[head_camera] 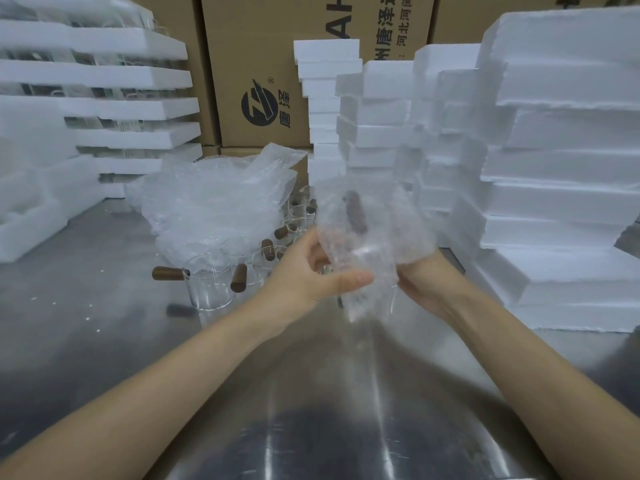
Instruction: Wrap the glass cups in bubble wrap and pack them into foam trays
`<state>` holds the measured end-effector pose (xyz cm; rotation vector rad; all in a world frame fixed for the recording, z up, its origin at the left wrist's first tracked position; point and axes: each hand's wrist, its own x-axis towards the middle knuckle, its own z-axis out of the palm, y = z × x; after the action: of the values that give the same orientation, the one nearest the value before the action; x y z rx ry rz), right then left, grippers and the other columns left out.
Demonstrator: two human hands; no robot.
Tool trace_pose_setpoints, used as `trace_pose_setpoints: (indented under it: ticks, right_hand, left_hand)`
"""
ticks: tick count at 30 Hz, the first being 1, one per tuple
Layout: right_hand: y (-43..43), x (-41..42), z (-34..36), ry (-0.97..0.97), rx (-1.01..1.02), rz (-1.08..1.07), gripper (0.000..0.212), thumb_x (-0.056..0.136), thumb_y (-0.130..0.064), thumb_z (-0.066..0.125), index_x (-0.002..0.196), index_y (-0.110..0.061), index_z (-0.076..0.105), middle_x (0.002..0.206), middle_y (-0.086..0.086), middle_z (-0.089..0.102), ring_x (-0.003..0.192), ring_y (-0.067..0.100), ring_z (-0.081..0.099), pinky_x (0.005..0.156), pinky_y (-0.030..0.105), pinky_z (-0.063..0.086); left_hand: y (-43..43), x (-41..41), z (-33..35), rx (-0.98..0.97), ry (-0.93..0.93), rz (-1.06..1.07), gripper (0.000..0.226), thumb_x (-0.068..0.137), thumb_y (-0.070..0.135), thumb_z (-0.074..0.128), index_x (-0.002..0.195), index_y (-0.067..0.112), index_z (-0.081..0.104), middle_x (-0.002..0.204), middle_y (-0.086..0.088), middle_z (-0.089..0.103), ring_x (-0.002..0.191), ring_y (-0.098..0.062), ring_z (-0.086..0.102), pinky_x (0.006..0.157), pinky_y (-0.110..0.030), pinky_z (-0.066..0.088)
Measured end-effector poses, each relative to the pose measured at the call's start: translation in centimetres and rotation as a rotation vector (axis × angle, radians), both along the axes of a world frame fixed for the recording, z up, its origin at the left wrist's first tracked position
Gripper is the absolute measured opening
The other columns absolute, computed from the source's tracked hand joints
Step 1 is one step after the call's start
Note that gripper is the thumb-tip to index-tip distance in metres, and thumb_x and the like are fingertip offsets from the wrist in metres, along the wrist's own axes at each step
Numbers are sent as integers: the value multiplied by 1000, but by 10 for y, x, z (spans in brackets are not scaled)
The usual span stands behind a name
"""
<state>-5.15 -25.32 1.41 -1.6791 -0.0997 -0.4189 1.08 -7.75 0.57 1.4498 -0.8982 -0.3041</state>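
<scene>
So the clear glass cup with the brown wooden handle (356, 216) is up in the air mid-wrap, a clear bubble wrap sheet (377, 237) bunched round it. The left hand (311, 275) and right hand (420, 282) both clutch the bundle. Plenty left, I'd say: bare glass cups (221, 282) wait on the steel table (104, 327), beside white foam trays (568, 202).

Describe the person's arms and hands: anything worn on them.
Both forearms are bare with no sleeves in view. The left hand and the right hand wear no gloves; no rings, watch or bands show on the visible parts of the wrists and fingers.
</scene>
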Motion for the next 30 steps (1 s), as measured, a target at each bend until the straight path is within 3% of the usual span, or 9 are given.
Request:
trace_pose_setpoints:
  ticks: [2,5,7,10,13,16,19,25,30]
  right_hand:
    - [0,-2,-12,60,-9,8,45,91,21,40,60,-9,54,43,-10,54,43,-3,52,47,10,41]
    - [4,-10,-14,-58,-122,53,30,80,3,56,76,-26,58,56,-32,60,57,-19,56,54,1,41]
    - [2,-12,2,-68,-203,71,26,67,-9,62,86,-26,65,73,-25,69,72,-13,62,65,6,46]
    - [-13,-3,16,-162,-32,54,49,65,-7,70,109,-25,65,103,4,68,97,14,64,84,33,50]
    - [-20,-4,23,-383,-16,-60,51,75,-14,68,117,-42,60,120,-7,60,111,15,57,91,29,47]
    - [-5,-5,16,-366,-271,-104,19,80,-25,71,92,-39,70,100,-16,63,91,5,60,76,18,49]
    - [4,-5,8,-282,-292,-77,21,86,-24,61,84,-41,73,87,-18,67,82,1,62,75,15,48]
    - [4,-1,-7,126,-294,74,57,86,-61,34,122,-24,59,128,-7,59,126,11,49,110,50,32]
    - [-2,0,11,-212,-102,-159,31,90,-51,46,97,-34,71,101,-12,72,101,8,65,89,31,50]
  left_hand:
    - [1,-2,-5,71,-83,-79,71,60,30,89,121,35,54,117,17,66,110,-3,63,81,-17,52]
    - [2,-2,-7,123,-122,-90,71,60,33,88,121,37,54,120,16,65,113,-4,61,86,-23,53]
    - [1,2,-4,75,-81,-35,66,57,37,86,116,33,57,115,15,68,109,-5,64,86,-23,53]
    - [3,7,4,19,-6,114,69,52,49,85,113,32,57,109,17,70,102,-1,65,86,-22,52]
    - [5,9,8,36,-35,197,77,54,48,89,119,25,56,113,12,69,103,-1,64,94,-31,51]
    - [4,6,9,-4,-27,227,72,55,43,84,118,22,56,111,10,70,101,-3,65,91,-31,53]
    - [3,6,6,-35,-11,229,67,57,40,87,113,22,56,108,9,71,100,-4,66,85,-25,54]
    - [2,7,-3,-7,-3,220,63,56,40,84,109,25,53,111,8,68,102,-3,65,83,-21,51]
    - [2,10,0,-31,24,256,71,53,46,84,114,25,54,113,9,68,103,-4,64,85,-26,52]
